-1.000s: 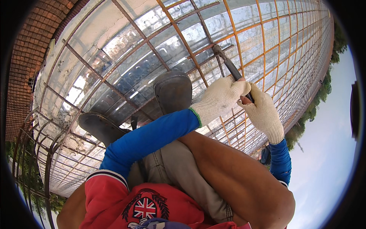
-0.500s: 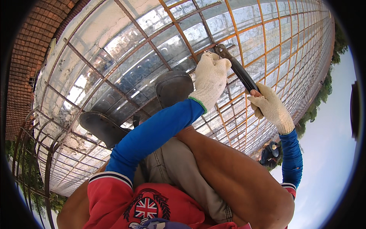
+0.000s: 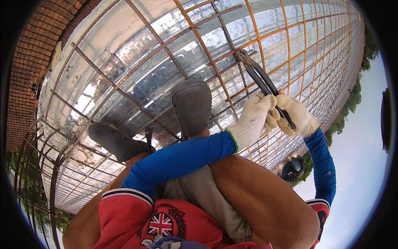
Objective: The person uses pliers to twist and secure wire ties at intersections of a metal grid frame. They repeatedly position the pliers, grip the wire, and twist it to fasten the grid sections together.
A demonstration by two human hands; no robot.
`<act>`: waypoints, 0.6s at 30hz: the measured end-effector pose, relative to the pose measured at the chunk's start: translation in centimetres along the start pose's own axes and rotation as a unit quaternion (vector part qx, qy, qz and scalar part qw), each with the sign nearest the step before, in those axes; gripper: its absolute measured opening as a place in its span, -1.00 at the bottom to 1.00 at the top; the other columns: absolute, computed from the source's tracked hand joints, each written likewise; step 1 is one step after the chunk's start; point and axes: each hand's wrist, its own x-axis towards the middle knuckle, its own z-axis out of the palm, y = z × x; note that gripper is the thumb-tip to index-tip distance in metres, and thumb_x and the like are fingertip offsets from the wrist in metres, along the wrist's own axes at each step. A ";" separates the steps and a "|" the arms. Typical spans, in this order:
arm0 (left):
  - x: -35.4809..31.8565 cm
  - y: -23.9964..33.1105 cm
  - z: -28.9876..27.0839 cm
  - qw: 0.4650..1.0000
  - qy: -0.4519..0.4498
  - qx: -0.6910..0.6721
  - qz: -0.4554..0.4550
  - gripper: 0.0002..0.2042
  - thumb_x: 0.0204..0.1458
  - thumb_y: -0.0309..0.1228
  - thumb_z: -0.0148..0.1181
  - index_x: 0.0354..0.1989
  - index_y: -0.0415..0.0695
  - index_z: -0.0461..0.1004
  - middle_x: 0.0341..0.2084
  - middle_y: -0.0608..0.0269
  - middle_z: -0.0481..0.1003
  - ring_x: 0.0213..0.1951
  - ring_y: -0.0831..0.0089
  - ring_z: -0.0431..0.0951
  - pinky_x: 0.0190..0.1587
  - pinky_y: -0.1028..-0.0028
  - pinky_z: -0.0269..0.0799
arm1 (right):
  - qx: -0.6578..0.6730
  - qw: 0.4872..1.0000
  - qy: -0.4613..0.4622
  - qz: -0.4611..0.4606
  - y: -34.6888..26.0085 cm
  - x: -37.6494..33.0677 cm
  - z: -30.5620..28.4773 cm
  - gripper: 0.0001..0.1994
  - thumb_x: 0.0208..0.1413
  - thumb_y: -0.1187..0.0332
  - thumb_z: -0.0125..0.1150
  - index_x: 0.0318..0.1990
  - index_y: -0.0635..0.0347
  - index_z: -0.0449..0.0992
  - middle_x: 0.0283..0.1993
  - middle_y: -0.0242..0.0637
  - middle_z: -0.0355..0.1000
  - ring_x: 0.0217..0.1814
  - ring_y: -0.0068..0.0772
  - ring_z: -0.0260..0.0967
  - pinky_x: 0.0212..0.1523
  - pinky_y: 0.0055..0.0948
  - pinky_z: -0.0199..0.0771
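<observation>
A pair of long-handled end-cutting nippers [image 3: 263, 77], with black grips, reaches from my hands up to the rusty rebar grid [image 3: 202, 41]. Its jaws sit at a bar crossing; any wire between them is too small to make out. My right hand [image 3: 300, 117], in a cream knit glove, is wrapped round the handle ends. Gloved alike, my left hand [image 3: 253, 118] closes on the handles right beside it, the fingers of both hands meeting there.
Under the bars lies shiny corrugated metal decking [image 3: 232, 31]. My dark shoes [image 3: 191, 106] rest on the grid. Upright bent bars [image 3: 53, 178] rise at the left, near a tiled roof [image 3: 33, 54]. Another person [image 3: 292, 168] crouches farther off at the right.
My left hand has left the bar crossing by the jaws and come down right to the nippers' handles. The handles now show slightly apart; my right hand has shifted a little lower.
</observation>
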 end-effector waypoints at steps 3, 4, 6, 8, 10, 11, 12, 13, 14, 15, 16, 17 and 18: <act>1.7 -1.0 -1.0 0.997 -0.071 -0.002 0.007 -0.76 0.43 -0.27 0.15 -0.25 -0.18 0.47 -0.52 0.18 0.57 -0.69 0.49 0.47 -0.69 0.48 0.37 | -0.082 0.996 0.024 -0.008 -0.6 0.2 0.4 -0.47 0.53 -0.08 0.03 -0.38 0.17 0.50 -0.60 -0.33 0.46 -0.80 -0.55 0.29 -0.81 -0.53 0.31; 2.0 -0.9 -0.8 0.997 -0.071 -0.003 -0.002 -0.77 0.44 -0.28 0.13 -0.19 -0.19 0.46 -0.52 0.16 0.57 -0.69 0.47 0.48 -0.69 0.44 0.37 | -0.135 0.989 0.055 0.018 -1.4 -0.1 0.3 -0.48 0.53 -0.08 0.03 -0.32 0.19 0.52 -0.57 -0.32 0.48 -0.77 -0.56 0.33 -0.79 -0.55 0.32; 1.9 -1.1 -0.6 0.999 -0.036 0.005 -0.007 -0.79 0.45 -0.29 0.11 -0.17 -0.20 0.46 -0.52 0.17 0.56 -0.68 0.45 0.49 -0.68 0.42 0.38 | -0.206 0.973 0.107 -0.002 -1.2 0.1 0.0 -0.50 0.51 -0.10 0.04 -0.14 0.24 0.53 -0.50 -0.25 0.54 -0.67 -0.48 0.44 -0.70 -0.50 0.41; 1.5 -1.0 0.0 0.999 -0.009 -0.018 -0.027 -0.82 0.46 -0.33 0.08 -0.15 -0.19 0.47 -0.53 0.18 0.54 -0.68 0.41 0.50 -0.66 0.38 0.39 | -0.245 0.954 0.149 -0.091 0.5 0.5 -0.5 -0.46 0.49 -0.14 0.07 0.08 0.26 0.50 -0.41 -0.14 0.60 -0.55 -0.32 0.59 -0.58 -0.38 0.56; 1.5 -1.9 -0.1 0.999 0.018 0.017 0.027 -0.83 0.46 -0.35 0.08 -0.14 -0.19 0.47 -0.49 0.19 0.55 -0.64 0.40 0.52 -0.64 0.38 0.41 | -0.437 0.852 0.233 -0.168 0.2 -0.3 2.5 -0.41 0.48 -0.15 0.09 0.26 0.25 0.40 -0.34 -0.07 0.63 -0.38 -0.13 0.67 -0.41 -0.22 0.64; 1.8 -2.6 0.0 0.997 0.032 0.036 0.051 -0.84 0.46 -0.36 0.07 -0.14 -0.19 0.47 -0.47 0.19 0.56 -0.62 0.40 0.53 -0.62 0.38 0.42 | -0.465 0.830 0.251 -0.181 0.1 -0.8 3.3 -0.39 0.44 -0.10 0.17 0.33 0.25 0.35 -0.26 -0.03 0.63 -0.29 -0.06 0.68 -0.31 -0.16 0.65; 2.3 -3.2 0.2 0.996 0.043 0.003 0.077 -0.82 0.43 -0.36 0.05 -0.19 -0.21 0.48 -0.50 0.15 0.56 -0.62 0.36 0.56 -0.66 0.36 0.41 | -0.492 0.805 0.270 -0.194 0.0 -1.1 4.1 -0.35 0.39 -0.05 0.25 0.40 0.25 0.31 -0.18 0.01 0.64 -0.20 0.02 0.70 -0.21 -0.11 0.66; 2.8 -3.8 -0.6 0.997 0.011 0.001 0.078 -0.84 0.42 -0.40 0.03 -0.18 -0.21 0.47 -0.49 0.16 0.57 -0.60 0.34 0.57 -0.64 0.36 0.45 | -0.521 0.777 0.285 -0.209 -0.5 -1.3 5.1 -0.29 0.35 0.00 0.33 0.46 0.25 0.27 -0.10 0.06 0.65 -0.11 0.09 0.71 -0.12 -0.05 0.68; 2.8 -4.2 -1.2 0.997 -0.027 0.000 0.069 -0.85 0.41 -0.44 0.01 -0.18 -0.21 0.47 -0.48 0.16 0.57 -0.59 0.33 0.59 -0.62 0.35 0.50 | -0.529 0.746 0.294 -0.278 0.6 -1.3 4.8 -0.26 0.32 0.04 0.38 0.49 0.24 0.25 -0.05 0.06 0.64 -0.08 0.07 0.71 -0.10 -0.08 0.68; 2.4 -4.6 -2.1 0.992 -0.055 0.089 0.069 -0.88 0.39 -0.45 0.06 -0.16 -0.21 0.50 -0.38 0.24 0.58 -0.43 0.44 0.61 -0.49 0.38 0.51 | -0.534 0.711 0.300 -0.345 1.5 -1.4 4.7 -0.22 0.28 0.09 0.43 0.52 0.22 0.24 -0.01 0.07 0.64 -0.05 0.04 0.71 -0.08 -0.11 0.68; 1.7 -4.3 -2.8 0.978 -0.081 0.178 0.077 -0.90 0.37 -0.46 0.12 -0.14 -0.21 0.53 -0.29 0.32 0.60 -0.28 0.55 0.62 -0.35 0.41 0.53 | -0.530 0.735 0.293 -0.305 1.5 -2.1 5.0 -0.15 0.17 0.15 0.52 0.54 0.21 0.24 0.05 0.08 0.61 -0.02 0.01 0.70 -0.02 -0.13 0.67; 1.7 -4.5 -2.7 0.984 -0.079 0.143 0.075 -0.89 0.38 -0.44 0.13 -0.17 -0.20 0.53 -0.29 0.32 0.59 -0.27 0.57 0.62 -0.33 0.41 0.53 | -0.529 0.738 0.294 -0.298 1.2 -2.2 5.3 -0.17 0.18 0.14 0.50 0.53 0.22 0.26 0.03 0.07 0.61 -0.03 0.00 0.70 -0.03 -0.12 0.67; 1.8 -4.7 -2.5 0.988 -0.077 0.108 0.073 -0.88 0.38 -0.43 0.14 -0.19 -0.20 0.54 -0.29 0.32 0.59 -0.25 0.58 0.61 -0.31 0.40 0.53 | -0.528 0.741 0.295 -0.291 1.0 -2.1 5.8 -0.20 0.20 0.13 0.49 0.52 0.23 0.28 0.00 0.06 0.61 -0.04 0.00 0.70 -0.04 -0.12 0.67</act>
